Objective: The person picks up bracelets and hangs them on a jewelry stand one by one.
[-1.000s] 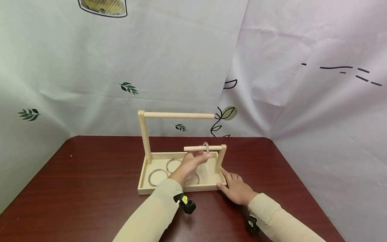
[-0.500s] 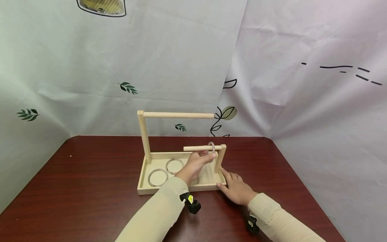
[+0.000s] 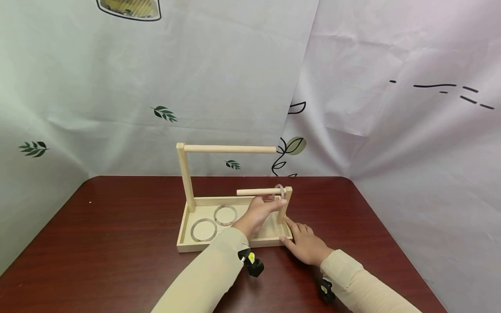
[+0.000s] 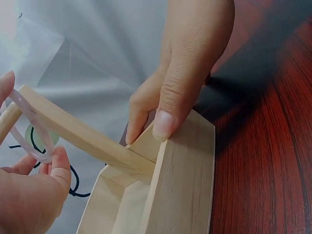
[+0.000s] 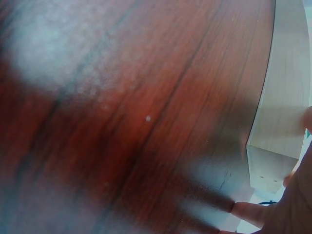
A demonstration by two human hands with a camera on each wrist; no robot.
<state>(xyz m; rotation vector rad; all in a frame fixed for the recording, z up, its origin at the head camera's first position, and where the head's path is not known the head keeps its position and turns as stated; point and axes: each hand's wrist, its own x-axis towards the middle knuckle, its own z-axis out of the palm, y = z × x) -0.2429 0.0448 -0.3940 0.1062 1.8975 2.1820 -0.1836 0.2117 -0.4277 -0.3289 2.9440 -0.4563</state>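
On the worktop (image 3: 117, 243) sits a wooden tray (image 3: 188, 248). Your left hand (image 3: 260, 213) pinches a clear ring (image 3: 280, 191) threaded on the low dowel (image 3: 254, 191), close against its post (image 3: 285, 206). Your right hand (image 3: 305, 243) presses the tray's right corner, fingers fairly straight. 2 more rings (image 3: 214, 221) lie flat inside the tray.

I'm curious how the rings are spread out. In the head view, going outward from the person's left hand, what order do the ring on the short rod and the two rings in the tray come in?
1. Ring on the short rod: pinched by the left hand, beside the right post.
2. Back ring in the tray: mid-tray, left of the hand.
3. Front-left ring: nearest the tray's left end.
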